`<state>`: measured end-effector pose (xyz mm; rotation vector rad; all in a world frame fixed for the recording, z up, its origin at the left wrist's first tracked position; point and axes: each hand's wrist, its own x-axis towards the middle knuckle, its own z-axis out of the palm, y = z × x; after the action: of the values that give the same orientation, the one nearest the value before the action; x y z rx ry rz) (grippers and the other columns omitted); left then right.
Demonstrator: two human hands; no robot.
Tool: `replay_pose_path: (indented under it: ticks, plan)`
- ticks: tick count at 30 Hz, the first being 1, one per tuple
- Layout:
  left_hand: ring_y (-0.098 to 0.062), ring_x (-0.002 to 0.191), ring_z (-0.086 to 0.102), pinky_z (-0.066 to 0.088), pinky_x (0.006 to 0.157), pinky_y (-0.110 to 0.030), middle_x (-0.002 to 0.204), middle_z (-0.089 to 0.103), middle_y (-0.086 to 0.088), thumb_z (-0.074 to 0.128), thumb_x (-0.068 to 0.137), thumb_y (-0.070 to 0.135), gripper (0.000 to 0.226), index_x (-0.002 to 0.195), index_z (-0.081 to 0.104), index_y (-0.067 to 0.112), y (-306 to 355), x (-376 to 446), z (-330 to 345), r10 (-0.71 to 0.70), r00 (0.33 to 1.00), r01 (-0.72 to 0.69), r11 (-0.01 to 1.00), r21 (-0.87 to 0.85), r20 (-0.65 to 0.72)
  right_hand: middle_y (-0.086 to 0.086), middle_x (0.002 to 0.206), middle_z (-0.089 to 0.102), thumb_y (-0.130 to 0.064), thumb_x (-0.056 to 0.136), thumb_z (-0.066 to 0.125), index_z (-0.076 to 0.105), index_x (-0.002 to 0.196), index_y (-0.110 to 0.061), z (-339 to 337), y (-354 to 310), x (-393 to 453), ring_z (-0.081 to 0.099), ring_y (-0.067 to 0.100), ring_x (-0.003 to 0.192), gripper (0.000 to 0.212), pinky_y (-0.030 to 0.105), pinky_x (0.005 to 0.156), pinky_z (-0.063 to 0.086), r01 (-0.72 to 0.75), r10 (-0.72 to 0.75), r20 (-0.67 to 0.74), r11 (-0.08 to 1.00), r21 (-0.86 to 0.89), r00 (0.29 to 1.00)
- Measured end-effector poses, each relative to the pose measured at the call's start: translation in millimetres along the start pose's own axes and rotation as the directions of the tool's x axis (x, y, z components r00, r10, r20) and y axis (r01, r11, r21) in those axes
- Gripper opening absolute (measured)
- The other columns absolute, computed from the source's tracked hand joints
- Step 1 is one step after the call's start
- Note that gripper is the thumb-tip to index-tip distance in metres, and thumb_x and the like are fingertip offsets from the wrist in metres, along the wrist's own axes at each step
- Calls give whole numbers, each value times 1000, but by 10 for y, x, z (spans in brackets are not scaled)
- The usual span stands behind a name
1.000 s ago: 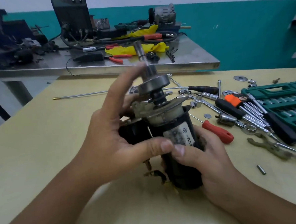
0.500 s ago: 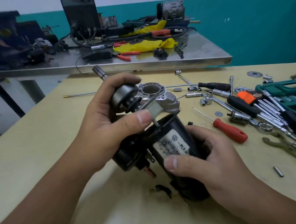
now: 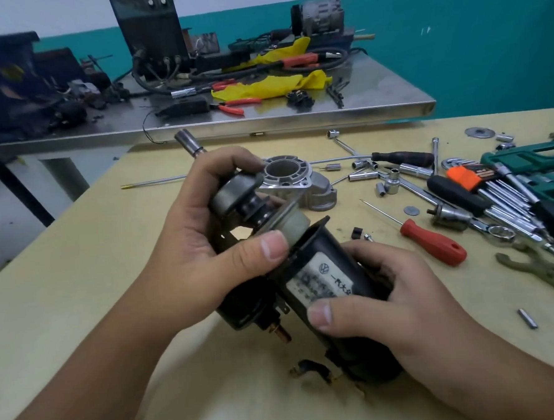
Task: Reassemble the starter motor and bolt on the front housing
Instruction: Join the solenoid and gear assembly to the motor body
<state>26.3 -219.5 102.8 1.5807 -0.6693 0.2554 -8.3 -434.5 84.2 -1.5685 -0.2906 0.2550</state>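
The motor [image 3: 325,281] has tipped further, its shaft [image 3: 189,145] now pointing to 11 o'clock. On the worktop [image 3: 78,270], the front housing [image 3: 296,182] lies just behind it; a red screwdriver [image 3: 433,242] and sockets [image 3: 391,183] lie toward 2 o'clock. The left hand [image 3: 206,246] grips the drive end, the right hand [image 3: 388,294] the black labelled body.

We see two hands, a left hand [image 3: 206,246] and a right hand [image 3: 401,303], and together they hold one black starter motor [image 3: 332,281]. We count one silver front housing [image 3: 295,182] on the yellow table [image 3: 78,270], one screwdriver with a red handle [image 3: 433,241], one green tool case [image 3: 532,161] and one round flat washer [image 3: 411,210]. On the one metal bench [image 3: 375,96] at the back we see two yellow rags [image 3: 271,86] and one pair of red pliers [image 3: 235,105].
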Motion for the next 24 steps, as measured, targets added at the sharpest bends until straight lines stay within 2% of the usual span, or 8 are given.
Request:
replay_pose_path:
  ticks: [1,5,7,10,14,19,21,24]
  plan:
    - [-30,94,67,60,77,-43,107,65,-4,86,78,53,56,122,55,36,10,3,3,1,1000,-1,1000,-3,-7,8,85,77,-42,49,89,76,100,-22,6,4,7,75,33,77,56,41,63,61,-11,11,-17,1000,3,1000]
    - [-15,90,67,58,75,-33,108,65,16,83,81,52,56,124,52,32,16,19,63,-15,1000,15,999,-43,-18,10,81,75,-42,49,88,76,98,-22,-18,-36,15,73,36,73,55,35,59,59,-4,4,-41,1000,-11,999]
    - [-15,91,67,57,76,-32,109,66,17,83,80,53,56,123,53,33,3,14,84,-21,1000,20,999,-30,-21,10,81,76,-41,49,88,76,98,-23,-34,-64,10,73,37,74,53,35,59,58,0,-1,-29,1000,-26,1000]
    - [-22,95,68,56,80,-37,110,67,9,85,77,56,55,121,56,38,-33,-10,119,-47,999,46,999,-29,-12,7,82,76,-41,51,89,76,99,-24,-44,-76,6,74,35,72,53,36,58,59,-3,3,-13,999,-40,1000]
    - [-24,95,67,56,80,-36,108,65,3,83,80,54,57,125,53,34,-61,-33,143,-54,998,55,997,-45,20,6,85,77,-44,49,90,75,101,-28,-59,-66,-3,76,31,74,56,44,60,62,-11,9,-30,998,-65,1000]
    - [-32,101,67,57,79,-42,118,66,-12,71,86,21,47,128,55,34,-71,-57,51,-93,991,106,983,-150,96,3,83,77,-46,49,90,75,101,-29,-55,-51,-21,75,25,72,57,32,58,60,20,-23,-32,996,-82,999]
    - [-35,105,66,57,83,-46,122,64,-15,77,89,32,50,132,52,34,-64,-57,40,-88,988,105,985,-139,125,3,84,78,-46,49,90,75,102,-31,-56,-49,-37,76,23,72,57,32,59,61,34,-38,-38,995,-94,999]
    - [-26,105,67,56,85,-40,125,62,-4,77,90,46,57,137,48,36,-54,-38,69,-75,991,84,993,-81,111,1,86,78,-43,48,92,75,102,-33,-67,-63,-51,77,23,71,57,32,58,61,68,-77,-70,989,-129,995]
